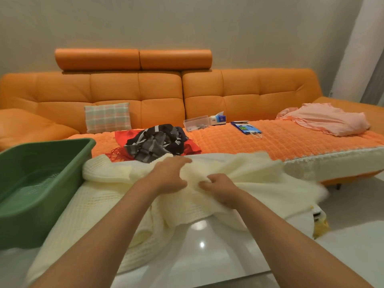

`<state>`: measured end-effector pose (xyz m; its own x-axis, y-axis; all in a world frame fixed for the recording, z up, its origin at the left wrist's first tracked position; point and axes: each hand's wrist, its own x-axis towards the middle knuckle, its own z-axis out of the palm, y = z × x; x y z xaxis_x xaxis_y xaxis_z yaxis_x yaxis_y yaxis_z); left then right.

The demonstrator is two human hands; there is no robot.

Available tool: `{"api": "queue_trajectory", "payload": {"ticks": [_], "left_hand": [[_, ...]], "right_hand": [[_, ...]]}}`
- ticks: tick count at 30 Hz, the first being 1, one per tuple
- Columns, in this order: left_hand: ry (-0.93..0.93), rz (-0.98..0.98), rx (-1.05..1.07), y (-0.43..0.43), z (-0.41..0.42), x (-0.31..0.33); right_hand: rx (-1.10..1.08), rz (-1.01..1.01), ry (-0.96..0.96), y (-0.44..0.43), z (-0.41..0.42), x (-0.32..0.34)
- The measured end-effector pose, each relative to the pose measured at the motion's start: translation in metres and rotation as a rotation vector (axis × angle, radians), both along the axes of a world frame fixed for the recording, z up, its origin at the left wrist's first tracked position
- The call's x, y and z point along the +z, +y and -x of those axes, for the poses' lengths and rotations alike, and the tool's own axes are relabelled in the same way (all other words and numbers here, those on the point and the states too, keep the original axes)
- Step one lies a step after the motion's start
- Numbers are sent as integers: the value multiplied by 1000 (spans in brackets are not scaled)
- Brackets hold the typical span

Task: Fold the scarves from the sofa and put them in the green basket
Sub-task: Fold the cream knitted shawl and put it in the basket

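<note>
Right of the green basket (68, 161), the left hand (168, 175) and right hand (218, 187) each pinch the bunched cream scarf (99, 196); smoothing it flat first should give neater folds.

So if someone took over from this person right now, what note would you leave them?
Left hand: holds a bunch of the cream scarf.
Right hand: pinches the same scarf.
Cream scarf: rumpled across the table, not yet folded.
Striped scarf: crumpled on top of the red scarf, both on the sofa.
Basket: at the left, no scarf in it.
Done: nothing folded or in the basket.
Left: fold all three and put them in the basket.
</note>
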<state>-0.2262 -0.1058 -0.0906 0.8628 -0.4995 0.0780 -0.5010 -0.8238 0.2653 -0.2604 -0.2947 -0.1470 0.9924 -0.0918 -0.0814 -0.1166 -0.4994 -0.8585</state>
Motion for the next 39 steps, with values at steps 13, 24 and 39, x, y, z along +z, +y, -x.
{"api": "queue_trajectory", "payload": {"ticks": [13, 24, 39], "left_hand": [[45, 743, -34, -14, 3, -1], [-142, -156, 314, -37, 3, -27], [-287, -29, 243, 3, 8, -40]], "right_hand": [[166, -100, -170, 3, 11, 14], [-399, 878, -128, -52, 13, 9], [83, 1096, -261, -16, 6, 7]]}}
